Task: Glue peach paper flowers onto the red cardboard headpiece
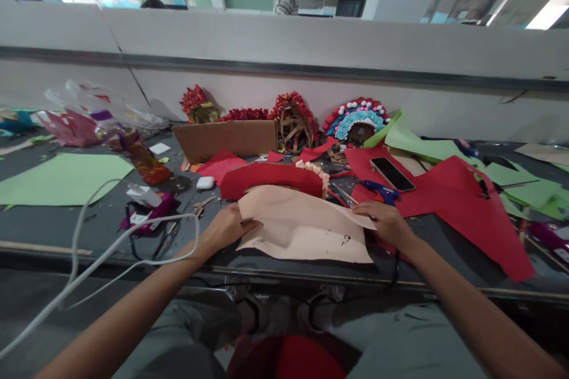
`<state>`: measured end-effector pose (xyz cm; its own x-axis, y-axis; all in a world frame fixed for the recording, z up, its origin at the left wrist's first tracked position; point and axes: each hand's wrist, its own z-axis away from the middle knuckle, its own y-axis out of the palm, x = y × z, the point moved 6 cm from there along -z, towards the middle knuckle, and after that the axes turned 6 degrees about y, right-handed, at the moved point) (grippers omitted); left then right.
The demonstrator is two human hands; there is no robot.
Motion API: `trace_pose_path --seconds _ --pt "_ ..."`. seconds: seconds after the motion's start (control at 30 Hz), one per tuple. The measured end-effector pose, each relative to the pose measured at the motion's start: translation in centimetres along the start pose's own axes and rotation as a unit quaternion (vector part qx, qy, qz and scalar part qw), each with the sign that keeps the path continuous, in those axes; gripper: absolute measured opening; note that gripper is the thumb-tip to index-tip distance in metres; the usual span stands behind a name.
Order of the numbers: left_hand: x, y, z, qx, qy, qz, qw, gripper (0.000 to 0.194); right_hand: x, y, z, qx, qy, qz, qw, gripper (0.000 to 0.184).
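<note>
A cream sheet of paper (pixel 302 225) with a few dark marks spans the space between my hands at the table's front. My left hand (pixel 231 226) pinches its left edge, thumb on top. The right edge is gripped by my right hand (pixel 382 220), where the paper folds over a little. Just behind the sheet stands a red curved piece (pixel 271 177) with pale ruffled trim (pixel 317 173) along its right side. Scissors (pixel 344 194) and a blue glue gun (pixel 380 190) lie close to my right hand.
A smartphone (pixel 393 173) rests on red paper (pixel 462 189) at the right. Behind are a cardboard piece (pixel 226 139) and a decorated arch (pixel 358 118). At left, a bottle (pixel 149 163), a purple power strip (pixel 153 216), a white cable (pixel 133 249) and green paper (pixel 62 179).
</note>
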<state>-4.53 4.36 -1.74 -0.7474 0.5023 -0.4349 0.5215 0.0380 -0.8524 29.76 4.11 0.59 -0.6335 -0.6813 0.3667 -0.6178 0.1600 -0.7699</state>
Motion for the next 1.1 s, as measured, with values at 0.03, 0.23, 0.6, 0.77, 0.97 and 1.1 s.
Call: trace_pose_path --seconds 0.03,0.23,0.6,0.77,0.97,1.1 --pt "0.0 0.1 -0.3 0.003 0.001 -0.002 1.0 0.033 -0.1 0.0 0.0 0.001 0.007 0.001 1.0 0.023" --pt "0.4 0.1 -1.6 0.002 -0.001 -0.013 1.0 0.027 -1.3 0.2 -1.4 -0.009 0.046 0.0 0.999 0.021" --pt "1.4 -2.5 1.7 0.003 0.089 0.021 0.996 0.027 1.7 1.1 1.0 0.005 -0.033 0.006 0.999 0.028" --pt "2.1 -2.0 2.8 0.023 0.125 -0.005 0.992 0.027 3.4 2.1 1.8 0.055 -0.12 0.035 0.991 0.028" --pt "1.6 -1.8 2.7 0.069 0.179 -0.065 0.979 0.027 4.5 3.4 1.9 0.138 -0.269 0.147 0.942 0.037" --pt "1.0 -2.6 2.4 0.071 0.19 -0.132 0.97 0.031 4.9 4.3 2.5 0.18 -0.302 0.188 0.917 0.033"
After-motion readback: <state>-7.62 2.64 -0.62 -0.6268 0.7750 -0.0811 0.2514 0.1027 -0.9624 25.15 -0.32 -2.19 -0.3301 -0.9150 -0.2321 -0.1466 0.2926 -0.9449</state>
